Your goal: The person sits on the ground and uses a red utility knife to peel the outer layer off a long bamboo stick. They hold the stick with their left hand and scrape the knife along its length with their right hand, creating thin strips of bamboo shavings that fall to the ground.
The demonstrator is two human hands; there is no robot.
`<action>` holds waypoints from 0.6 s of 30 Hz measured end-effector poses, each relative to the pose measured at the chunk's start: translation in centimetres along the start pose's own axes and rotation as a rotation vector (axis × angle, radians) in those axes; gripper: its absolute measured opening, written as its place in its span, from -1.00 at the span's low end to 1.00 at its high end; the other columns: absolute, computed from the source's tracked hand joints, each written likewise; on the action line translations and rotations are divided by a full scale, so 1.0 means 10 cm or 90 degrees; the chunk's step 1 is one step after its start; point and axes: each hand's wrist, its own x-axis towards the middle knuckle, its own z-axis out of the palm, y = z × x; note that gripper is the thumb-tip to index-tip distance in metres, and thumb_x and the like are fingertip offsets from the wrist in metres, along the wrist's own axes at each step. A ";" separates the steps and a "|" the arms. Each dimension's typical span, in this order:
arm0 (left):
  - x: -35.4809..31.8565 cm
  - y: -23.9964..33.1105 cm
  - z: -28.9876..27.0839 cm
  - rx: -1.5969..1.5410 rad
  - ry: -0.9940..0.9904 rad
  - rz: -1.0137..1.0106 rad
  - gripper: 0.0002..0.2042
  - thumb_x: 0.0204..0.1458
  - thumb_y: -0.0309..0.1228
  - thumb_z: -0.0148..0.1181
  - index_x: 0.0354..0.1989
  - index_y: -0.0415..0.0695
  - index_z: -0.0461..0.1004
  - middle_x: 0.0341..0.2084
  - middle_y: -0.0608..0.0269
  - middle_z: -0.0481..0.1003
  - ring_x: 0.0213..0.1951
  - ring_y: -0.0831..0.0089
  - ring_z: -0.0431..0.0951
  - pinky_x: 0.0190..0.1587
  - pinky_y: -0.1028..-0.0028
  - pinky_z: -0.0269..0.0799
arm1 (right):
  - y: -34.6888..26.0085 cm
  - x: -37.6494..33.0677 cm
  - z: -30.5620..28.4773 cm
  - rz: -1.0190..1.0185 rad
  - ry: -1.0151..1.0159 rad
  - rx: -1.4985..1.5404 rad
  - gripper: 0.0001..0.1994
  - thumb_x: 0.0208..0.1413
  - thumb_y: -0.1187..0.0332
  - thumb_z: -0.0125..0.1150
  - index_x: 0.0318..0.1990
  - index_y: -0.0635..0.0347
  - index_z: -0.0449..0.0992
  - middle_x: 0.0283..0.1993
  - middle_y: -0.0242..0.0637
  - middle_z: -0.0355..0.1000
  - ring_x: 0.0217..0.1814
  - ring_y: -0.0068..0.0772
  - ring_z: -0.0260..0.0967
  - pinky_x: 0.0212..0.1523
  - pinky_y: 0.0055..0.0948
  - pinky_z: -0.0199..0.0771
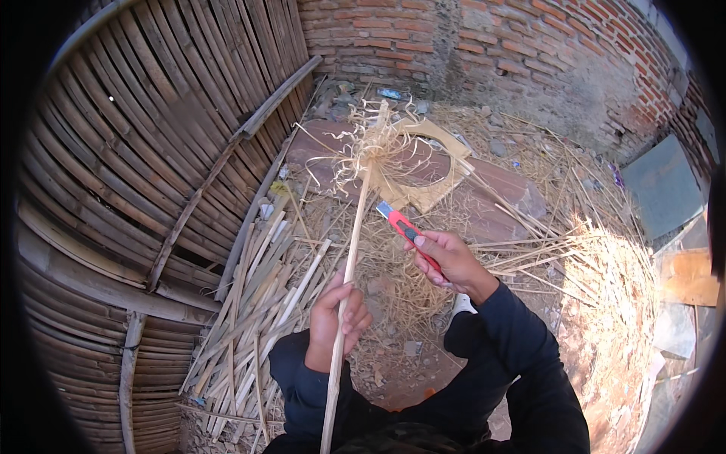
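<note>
A long, pale bamboo stick stands slanted before me, its lower end running down past my lap. My left hand is wrapped round its middle. Curled shavings bush out around the stick's far end, still attached in a thick tuft. In my right hand is a red utility knife with the blade out. The blade points up and left, close to the right side of the stick below the tuft; whether it touches cannot be made out.
Split bamboo strips lie piled at left beside a bamboo slat wall. Ahead, a board with a round cutout rests on a reddish slab. Shavings litter the ground. A brick wall closes the back; a grey-green panel leans at right.
</note>
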 end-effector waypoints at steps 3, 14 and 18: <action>-0.02 0.02 0.00 -0.007 -0.006 0.004 -0.57 0.19 -0.43 -0.23 0.27 0.04 0.13 -0.82 0.43 0.14 -0.84 0.64 0.10 -0.66 0.60 0.06 | 0.01 0.01 0.03 0.011 0.015 0.006 -0.75 0.29 0.33 -0.13 -0.05 0.33 0.36 -0.57 -0.45 0.31 -0.80 -0.76 0.09 -0.83 -0.71 -0.04; -0.05 -0.02 -0.01 0.034 0.016 -0.005 -0.64 0.18 -0.44 -0.22 0.17 0.01 0.20 -0.81 0.41 0.17 -0.85 0.62 0.10 -0.67 0.58 0.05 | 0.32 0.20 0.08 -0.333 0.132 -0.560 -0.75 0.12 0.28 0.04 -0.11 0.23 0.35 -0.51 -0.17 0.37 -0.51 -0.16 0.39 -0.44 -0.26 0.33; -0.05 -0.08 0.03 0.068 0.027 -0.021 -0.51 0.16 -0.47 -0.21 0.31 -0.04 0.01 -0.82 0.39 0.14 -0.84 0.60 0.08 -0.68 0.59 0.05 | 0.11 0.17 0.20 -0.260 0.133 -0.685 -0.67 0.10 0.04 0.08 -0.30 0.16 0.44 -0.51 -0.07 0.41 -0.44 -0.02 0.42 -0.43 -0.22 0.35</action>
